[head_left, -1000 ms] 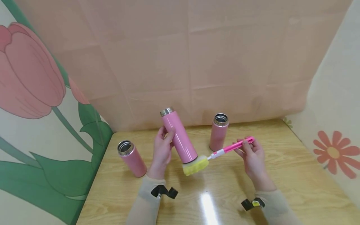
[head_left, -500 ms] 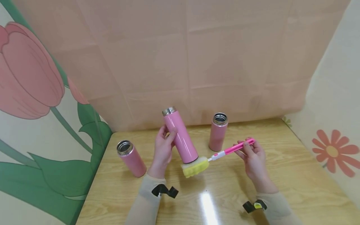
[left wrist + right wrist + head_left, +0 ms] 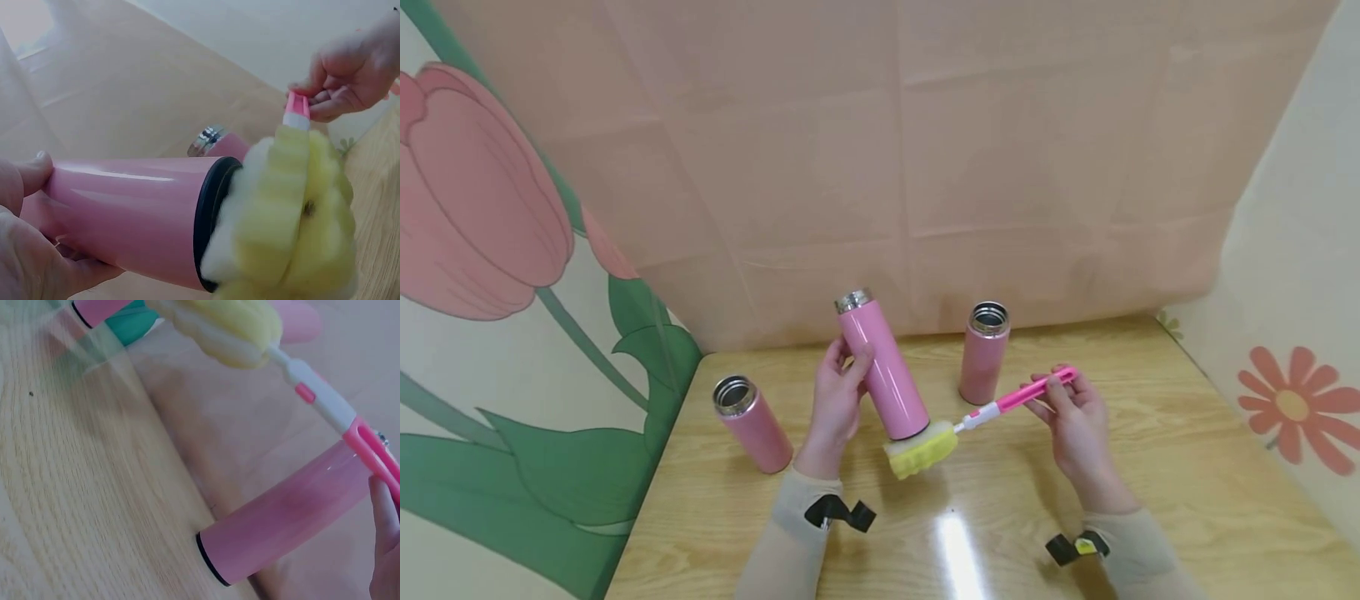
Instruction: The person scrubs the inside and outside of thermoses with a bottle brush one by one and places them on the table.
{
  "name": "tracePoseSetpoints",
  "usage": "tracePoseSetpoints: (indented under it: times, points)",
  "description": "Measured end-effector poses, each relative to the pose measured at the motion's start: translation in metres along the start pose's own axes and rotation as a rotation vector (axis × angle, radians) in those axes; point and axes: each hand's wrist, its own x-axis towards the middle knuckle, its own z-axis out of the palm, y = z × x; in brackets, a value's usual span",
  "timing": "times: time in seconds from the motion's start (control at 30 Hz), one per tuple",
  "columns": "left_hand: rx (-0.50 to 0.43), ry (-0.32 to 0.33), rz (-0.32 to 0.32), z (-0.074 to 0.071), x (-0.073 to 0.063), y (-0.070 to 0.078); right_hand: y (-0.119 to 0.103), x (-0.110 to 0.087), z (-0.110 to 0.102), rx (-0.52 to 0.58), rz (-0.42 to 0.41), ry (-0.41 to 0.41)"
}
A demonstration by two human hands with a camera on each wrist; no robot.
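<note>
My left hand grips a pink thermos bottle around its body, tilted above the table with its steel neck up and its black-rimmed base toward the lower right. Against that base lies the yellow and white sponge head of a bottle brush. The right hand pinches the pink end of the brush's handle between thumb and fingers. In the left wrist view the sponge covers much of the bottle's base. From the right wrist, the thumb shows along the pink handle.
Two more pink bottles without lids stand upright on the wooden table: one bottle left of the left hand, another bottle behind the brush handle. A pinkish cloth hangs along the table's back edge, with painted walls at both sides.
The held bottle has shifted slightly right and down. The sponge has dipped a little at its left end while staying at the bottle's base. Both hands keep their holds.
</note>
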Motion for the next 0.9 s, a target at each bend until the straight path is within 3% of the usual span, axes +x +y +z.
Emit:
tracePoseSetpoints:
  times: [0.23, 0.37, 0.47, 0.67, 0.77, 0.9]
  points:
    - [-0.016, -0.005, -0.005, -0.001, -0.001, -0.001, 0.0, 0.002, 0.001, -0.056, 0.001, 0.123]
    - [-0.013, -0.001, 0.003, -0.001, -0.001, 0.0, -0.001, 0.003, -0.001, -0.061, -0.013, 0.144]
    - [-0.006, -0.001, 0.01, -0.002, -0.002, -0.001, -0.006, 0.004, -0.006, -0.068, -0.035, 0.099]
    - [0.026, 0.01, 0.047, -0.002, 0.0, -0.007, -0.027, 0.008, -0.021, -0.065, -0.104, -0.08]
    - [0.079, 0.025, 0.07, -0.002, 0.001, -0.013, -0.038, 0.01, -0.026, -0.027, -0.133, -0.109]
    - [0.181, 0.06, 0.089, -0.002, 0.004, -0.023, -0.048, 0.012, -0.031, 0.022, -0.156, -0.083]
